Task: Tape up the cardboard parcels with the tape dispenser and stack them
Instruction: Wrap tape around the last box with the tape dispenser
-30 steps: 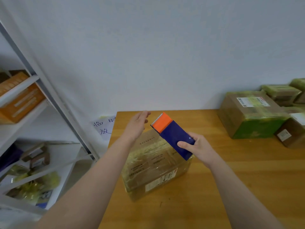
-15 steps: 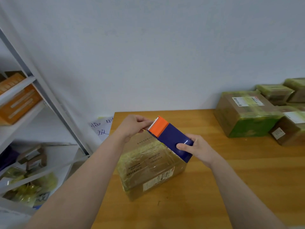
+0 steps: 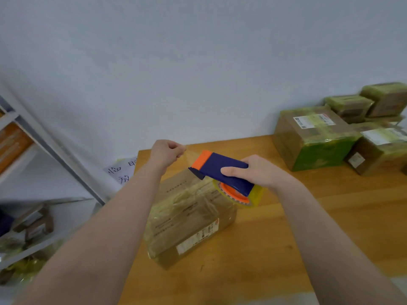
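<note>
Head view: the parcel (image 3: 189,216) sits mid-bench (image 3: 330,216), its top glossy with yellowish tape. Just above its 1 o'clock corner the right hand (image 3: 262,172) holds the dispenser (image 3: 224,170), fingers (image 3: 229,171) curled round the blue body, the roll (image 3: 253,199) below. The left hand (image 3: 166,153), at 11 o'clock from the parcel, pinches the free end of the strip (image 3: 187,154) — thin, clear, stretched to the orange nose. A heap of taped parcels (image 3: 315,139) lies at 2 o'clock, a shelf (image 3: 22,150) at 9. The box looks stiff and light, its film slick — best gripped by opposite walls; the strip is limp and sticky, so hold only its tip
</note>
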